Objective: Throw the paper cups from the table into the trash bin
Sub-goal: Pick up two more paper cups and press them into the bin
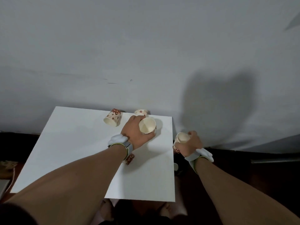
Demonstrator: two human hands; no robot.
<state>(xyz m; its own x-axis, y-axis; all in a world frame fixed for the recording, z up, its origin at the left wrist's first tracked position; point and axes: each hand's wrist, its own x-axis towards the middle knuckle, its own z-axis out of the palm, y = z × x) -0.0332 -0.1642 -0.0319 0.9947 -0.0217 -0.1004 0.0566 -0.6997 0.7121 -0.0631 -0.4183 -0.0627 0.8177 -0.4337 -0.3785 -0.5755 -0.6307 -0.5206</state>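
Observation:
My left hand [135,134] is shut on a cream paper cup [147,125] over the white table [73,151], the cup's mouth tilted toward me. My right hand [190,143] holds a second paper cup [182,138] beyond the table's right edge, above a dark gap. A cup with a red-brown pattern [112,117] lies on its side at the table's far edge. Another cup [140,112] stands at the far edge behind my left hand. A patterned cup [129,159] lies partly hidden under my left wrist. The trash bin is hard to make out in the dark.
A pale wall [146,54] rises right behind the table. Dark floor lies to the left and right of the table. A small white object [176,166] sits low in the dark gap by the table's right edge. My feet [107,210] show below the near edge.

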